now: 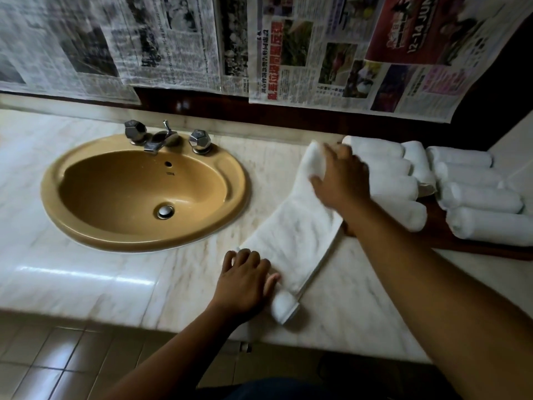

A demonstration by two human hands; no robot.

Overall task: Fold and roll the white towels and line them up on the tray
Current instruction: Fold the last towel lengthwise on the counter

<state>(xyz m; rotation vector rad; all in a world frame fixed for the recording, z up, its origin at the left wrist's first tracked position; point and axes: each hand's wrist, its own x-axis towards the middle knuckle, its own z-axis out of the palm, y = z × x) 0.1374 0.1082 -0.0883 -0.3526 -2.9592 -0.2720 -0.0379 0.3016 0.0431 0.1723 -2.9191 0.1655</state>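
the white towel (300,241) lies folded into a long strip on the marble counter (115,272), its long axis running away from the person and leaning slightly right, between the sink (49,186) and the tray (435,229). the right hand (341,180) is at the far end, fingers curled over the cloth and holding it, just beside the nearest rolled towels (478,197) on the tray. the left hand (245,281) rests on the near end with bent fingers and the thumb on the cloth; i cannot tell whether it pinches. just past that thumb the near tip looks turned over on itself, perhaps the start of a roll. judging from this, a roll would run along the long axis, near end toward far. the right hand is nearer the tray, so the finished roll would go right, into the dark bare gap between the two rows.
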